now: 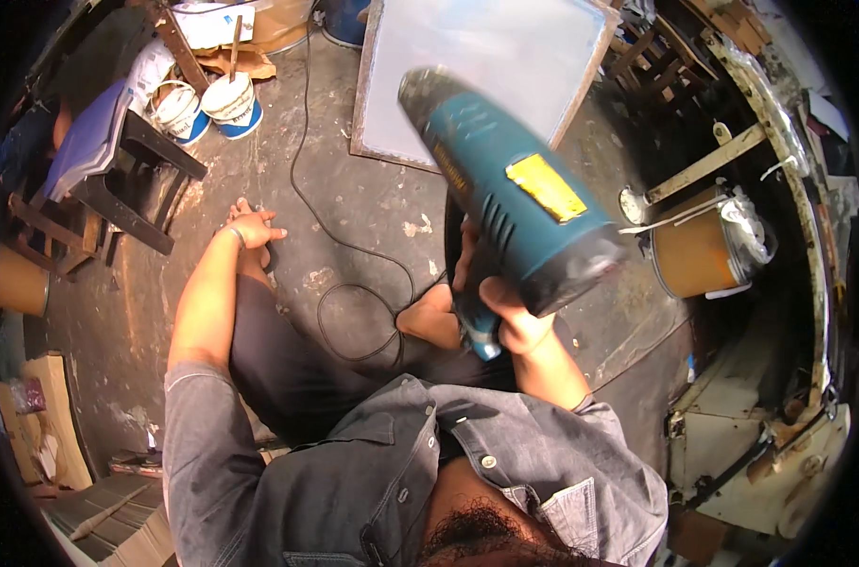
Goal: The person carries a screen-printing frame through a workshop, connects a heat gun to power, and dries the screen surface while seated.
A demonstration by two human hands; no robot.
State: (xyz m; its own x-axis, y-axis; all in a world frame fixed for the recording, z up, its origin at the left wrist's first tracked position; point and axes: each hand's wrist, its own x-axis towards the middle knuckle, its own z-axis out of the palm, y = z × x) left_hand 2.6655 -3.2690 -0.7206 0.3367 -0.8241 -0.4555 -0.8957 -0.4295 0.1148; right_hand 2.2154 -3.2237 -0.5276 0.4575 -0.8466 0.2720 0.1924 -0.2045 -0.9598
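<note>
My right hand [516,323] is wrapped round the handle of a teal-green heat gun [491,170] with a yellow label and a dark rear end. Its metal nozzle points up and left, toward a pale, translucent framed panel [401,113] on the floor ahead of me. The gun covers part of that panel. My left hand [250,228] holds nothing, its fingers spread, beside my left foot above my bent leg. A thin black cable [318,317] loops across the floor between my legs.
Two white-and-blue buckets [233,106] stand at the far left, one with a stick in it. Nearer left is a dark wooden stool [132,189] with purple sheets on it. A brown drum [687,253] and a rusty metal frame [815,246] stand at the right.
</note>
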